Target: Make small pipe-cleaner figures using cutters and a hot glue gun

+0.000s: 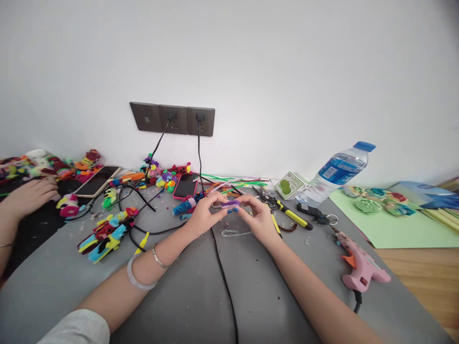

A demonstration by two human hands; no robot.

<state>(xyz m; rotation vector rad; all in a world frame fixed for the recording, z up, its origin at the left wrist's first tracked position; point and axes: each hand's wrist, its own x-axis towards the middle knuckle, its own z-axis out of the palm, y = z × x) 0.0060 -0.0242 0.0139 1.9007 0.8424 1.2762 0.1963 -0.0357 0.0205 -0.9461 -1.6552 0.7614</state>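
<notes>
Between my two hands, over the middle of the grey table (179, 291), is a small purple fuzzy piece (230, 204) that looks like pipe cleaner. My left hand (207, 215) pinches its left end with thumb and fingers. At the other end, the fingertips of my right hand (258, 217) close on it too. Just below lies a pale, glittery pipe cleaner strand (236, 233). Yellow-and-black pliers (294, 215) rest right of my right hand, partly hidden by it. Behind my hands are loose green and white pipe cleaners (247, 182).
A pink glue gun (362, 272), car key (310, 210), water bottle (333, 172) and juice box (291, 185) stand or lie at right. Colourful pipe-cleaner figures (103, 234), phones (98, 181) and black cables (224, 282) spread at left and centre. Another person's hand (30, 198) is at far left.
</notes>
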